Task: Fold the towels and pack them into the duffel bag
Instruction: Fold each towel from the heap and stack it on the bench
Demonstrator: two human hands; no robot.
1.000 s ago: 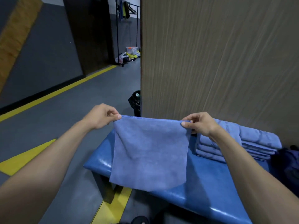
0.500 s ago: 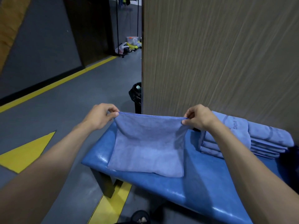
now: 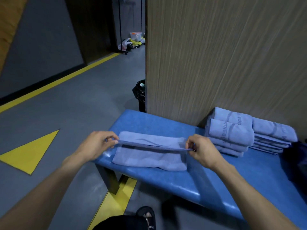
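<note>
I record the left hand (image 3: 95, 146) pinching the left corner of the soft blue terry towel (image 3: 150, 154) between thumb and curled fingers, and the right hand (image 3: 203, 151) pinching the right corner likewise, so the upper edge runs taut between both hands just above the lower layer. That towel lies half folded on the padded blue vinyl bench (image 3: 166, 181), near its left end, long axis running left to right along the bench. A stack of folded blue towels with dark lettering (image 3: 232, 133) rests further right against the wood-grain panel (image 3: 224, 55), and the dark navy fabric bag (image 3: 297, 161) sits at the right edge.
</note>
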